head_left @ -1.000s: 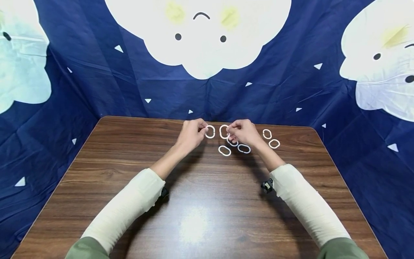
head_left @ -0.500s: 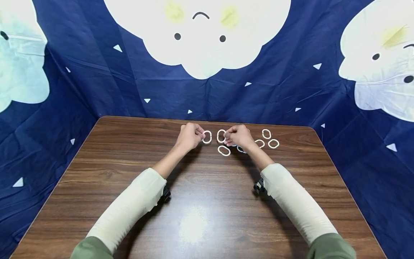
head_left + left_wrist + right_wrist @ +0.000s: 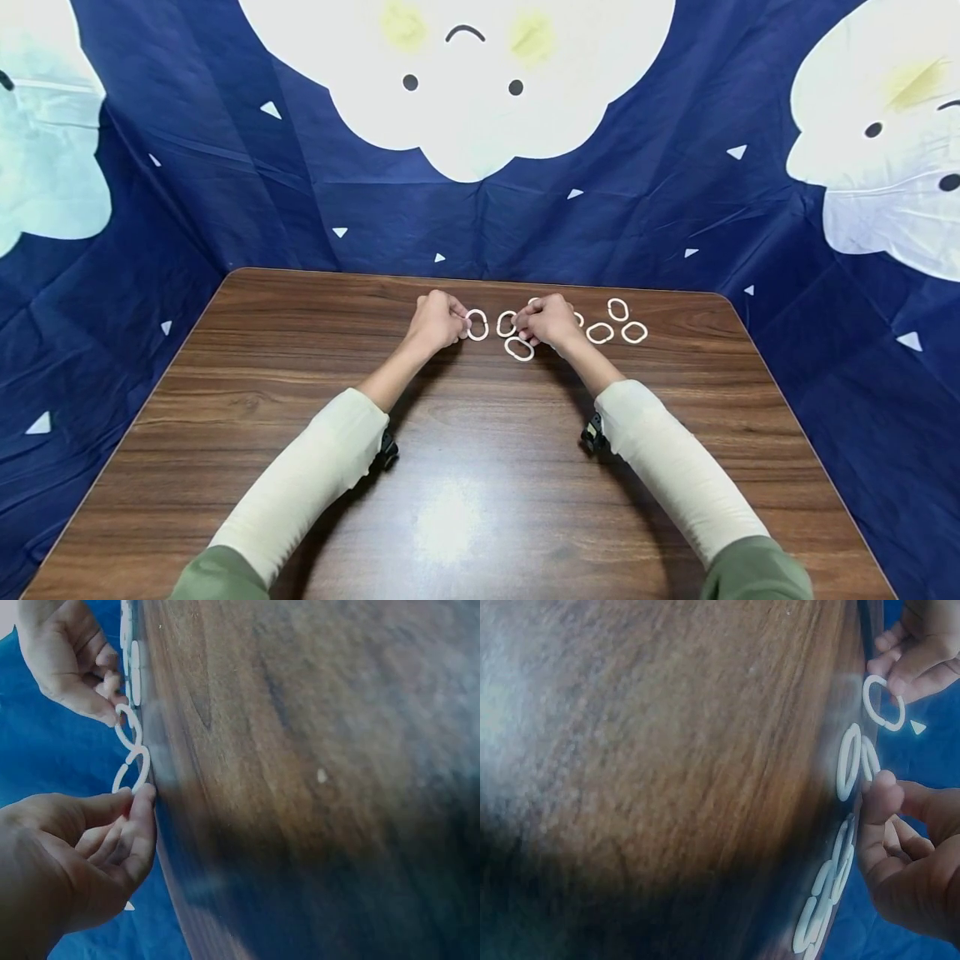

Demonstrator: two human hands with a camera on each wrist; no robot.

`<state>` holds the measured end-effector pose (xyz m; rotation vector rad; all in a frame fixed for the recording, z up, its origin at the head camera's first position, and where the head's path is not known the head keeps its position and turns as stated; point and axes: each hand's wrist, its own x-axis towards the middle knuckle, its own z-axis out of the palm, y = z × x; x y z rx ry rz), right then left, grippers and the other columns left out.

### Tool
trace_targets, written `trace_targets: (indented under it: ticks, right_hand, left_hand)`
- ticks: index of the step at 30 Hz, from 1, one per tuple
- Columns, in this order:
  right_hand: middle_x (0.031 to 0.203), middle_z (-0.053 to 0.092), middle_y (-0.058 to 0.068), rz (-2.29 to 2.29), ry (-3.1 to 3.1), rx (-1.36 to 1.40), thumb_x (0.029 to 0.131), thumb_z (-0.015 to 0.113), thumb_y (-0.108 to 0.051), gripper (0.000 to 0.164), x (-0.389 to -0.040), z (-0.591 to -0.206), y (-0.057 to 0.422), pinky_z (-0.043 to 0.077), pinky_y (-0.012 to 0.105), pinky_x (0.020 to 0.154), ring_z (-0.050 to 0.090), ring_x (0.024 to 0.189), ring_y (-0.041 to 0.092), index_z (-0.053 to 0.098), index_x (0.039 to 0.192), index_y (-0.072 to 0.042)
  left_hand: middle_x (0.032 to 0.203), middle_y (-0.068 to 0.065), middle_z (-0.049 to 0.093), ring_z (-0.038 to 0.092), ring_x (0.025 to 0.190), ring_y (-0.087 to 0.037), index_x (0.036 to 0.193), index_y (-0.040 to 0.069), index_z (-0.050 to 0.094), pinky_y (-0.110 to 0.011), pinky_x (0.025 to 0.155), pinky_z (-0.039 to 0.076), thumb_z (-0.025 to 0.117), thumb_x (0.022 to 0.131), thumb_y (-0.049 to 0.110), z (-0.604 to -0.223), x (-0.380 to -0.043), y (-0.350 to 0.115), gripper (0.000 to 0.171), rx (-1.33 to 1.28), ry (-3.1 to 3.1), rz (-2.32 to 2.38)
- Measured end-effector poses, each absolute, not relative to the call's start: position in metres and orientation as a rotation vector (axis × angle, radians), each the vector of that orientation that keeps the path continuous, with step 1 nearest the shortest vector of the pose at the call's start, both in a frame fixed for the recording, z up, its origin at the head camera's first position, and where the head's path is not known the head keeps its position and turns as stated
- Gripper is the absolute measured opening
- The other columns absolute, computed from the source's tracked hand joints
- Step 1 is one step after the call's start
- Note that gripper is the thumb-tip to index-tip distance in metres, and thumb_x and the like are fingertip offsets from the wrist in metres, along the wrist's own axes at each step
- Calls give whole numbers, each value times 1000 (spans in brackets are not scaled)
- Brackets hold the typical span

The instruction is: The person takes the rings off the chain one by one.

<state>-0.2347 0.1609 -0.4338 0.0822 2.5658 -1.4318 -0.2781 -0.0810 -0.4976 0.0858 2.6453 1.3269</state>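
Note:
My left hand (image 3: 439, 321) pinches a white oval plastic link (image 3: 487, 325) by its left side, between thumb and fingertips. Just to its right, my right hand (image 3: 550, 322) pinches a second white link (image 3: 498, 324). Both links are held up on edge, with a small space between them in the head view. A thin gap shows in the rim of the left hand's link (image 3: 868, 693). In the left wrist view the two links overlap; I cannot tell there whether they touch. Another white link (image 3: 517, 358) lies flat just in front of the right fingertips.
Right of the right hand, three white links lie on the wooden table (image 3: 450, 433), one of them the rightmost link (image 3: 645, 332). Others are partly hidden behind that hand. A blue curtain (image 3: 480, 225) with cloud prints hangs behind the table's far edge.
Both hands have shifted slightly left and nearer to me, still pinching their links. The right forearm has swung inward, uncovering a link on the right and covering others.

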Motion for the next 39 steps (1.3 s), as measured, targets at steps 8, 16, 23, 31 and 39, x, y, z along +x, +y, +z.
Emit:
trace_targets:
  ticks: [8, 16, 23, 31, 39]
  right_hand:
    - [63, 73, -6, -1263, 2655, 91, 98, 86, -13, 10, -238, -436, 164, 46, 17, 51, 61, 53, 6, 89, 103, -5]
    - [66, 76, -7, -1286, 2640, 91, 96, 89, -17, 7, -245, -447, 170, 47, 18, 50, 62, 53, 3, 89, 96, -10]
    - [65, 75, -5, -1277, 2665, 103, 95, 88, -14, 10, -239, -440, 169, 47, 18, 49, 63, 51, 7, 88, 100, -5]
    - [72, 80, -1, -1281, 2677, 53, 95, 86, -13, 6, -232, -432, 177, 48, 20, 50, 60, 50, 9, 87, 96, -8]
    - [73, 80, 0, -1352, 2666, 41, 95, 86, -13, 8, -225, -423, 189, 55, 24, 53, 67, 56, 13, 87, 99, -5]
  left_hand:
    - [70, 1, 82, 81, 63, -18, 85, 11, 83, -35, 59, 67, 87, 93, 7, -508, -288, -81, 10, 29, 2596, 1370]
    - [67, 2, 81, 81, 63, -17, 87, 15, 85, -32, 60, 66, 93, 92, 15, -512, -292, -82, 9, 28, 2616, 1295]
    - [69, 2, 82, 81, 64, -17, 88, 16, 86, -32, 62, 66, 93, 92, 19, -515, -294, -84, 9, 38, 2619, 1285]
    - [70, 2, 82, 82, 64, -18, 97, 13, 86, -33, 61, 67, 94, 92, 21, -517, -296, -93, 12, 58, 2609, 1282]
    - [79, -4, 85, 80, 67, -17, 111, 5, 84, -31, 59, 65, 91, 95, 19, -485, -267, -102, 22, 65, 2599, 1342]
